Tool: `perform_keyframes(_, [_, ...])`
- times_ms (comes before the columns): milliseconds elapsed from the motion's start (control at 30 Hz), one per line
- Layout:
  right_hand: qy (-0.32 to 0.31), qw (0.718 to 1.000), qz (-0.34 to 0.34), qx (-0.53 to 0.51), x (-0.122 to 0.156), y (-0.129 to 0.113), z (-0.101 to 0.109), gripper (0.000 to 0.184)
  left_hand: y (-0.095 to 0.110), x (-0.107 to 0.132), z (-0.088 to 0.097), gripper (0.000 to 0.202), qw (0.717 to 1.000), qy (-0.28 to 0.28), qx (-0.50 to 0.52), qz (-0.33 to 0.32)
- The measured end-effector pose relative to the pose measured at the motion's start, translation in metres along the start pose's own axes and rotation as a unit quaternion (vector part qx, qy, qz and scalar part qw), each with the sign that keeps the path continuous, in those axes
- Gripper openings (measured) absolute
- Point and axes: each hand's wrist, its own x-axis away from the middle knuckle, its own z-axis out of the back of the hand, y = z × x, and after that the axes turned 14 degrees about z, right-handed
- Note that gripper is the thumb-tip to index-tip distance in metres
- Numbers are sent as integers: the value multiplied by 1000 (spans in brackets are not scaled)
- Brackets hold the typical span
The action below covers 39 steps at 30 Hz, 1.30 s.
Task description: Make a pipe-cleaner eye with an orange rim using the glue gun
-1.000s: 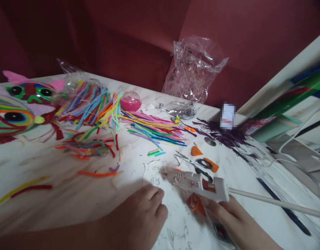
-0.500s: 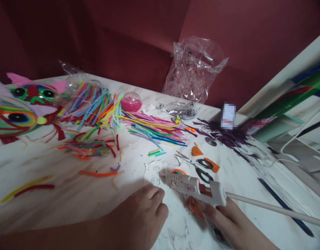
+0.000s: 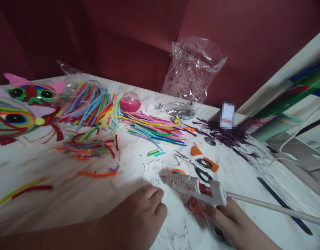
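My right hand (image 3: 227,217) is closed around the handle of a white hot glue gun (image 3: 182,184), its fingers at the orange trigger (image 3: 197,209). The nozzle points left, and a long glue stick (image 3: 264,205) juts from the back. Just below and left of the nozzle, my left hand (image 3: 146,208) is closed with its fingers curled under; whatever they hold is hidden. Beneath both hands lies a torn, printed sheet of paper (image 3: 156,170). A small coil with an orange edge (image 3: 178,171) shows partly behind the gun. Black-handled scissors (image 3: 204,170) lie just beyond it.
Colourful pipe cleaners (image 3: 154,128) spread across the marbled table, with a bagged bundle (image 3: 84,104) at the left. Two decorated masks (image 3: 16,119) sit far left. Orange pieces (image 3: 196,150), purple tassels (image 3: 227,133), a pink-based dome (image 3: 130,102) and a clear bag (image 3: 193,73) stand farther back.
The view has shifted very slightly, so the table items appear a little farther left. Both hands and the glue gun keep nearly the same position.
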Motion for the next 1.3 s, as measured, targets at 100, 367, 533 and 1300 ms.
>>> perform_keyframes(100, [-8,1000,2,3,-1,-1,2,36,-1,0,2,6,1000,-1,-3,-5])
perform_keyframes(367, [32,999,-18,2,-1,3,10,47,-1,0,5,7,1000,-13,10,6])
perform_keyframes(533, [9,1000,-12,16,-3,8,16,50,-2,-1,6,7,1000,-19,21,7])
perform_keyframes(1300, [-30,999,0,14,-3,-1,5,39,0,0,0,4,1000,-6,6,3])
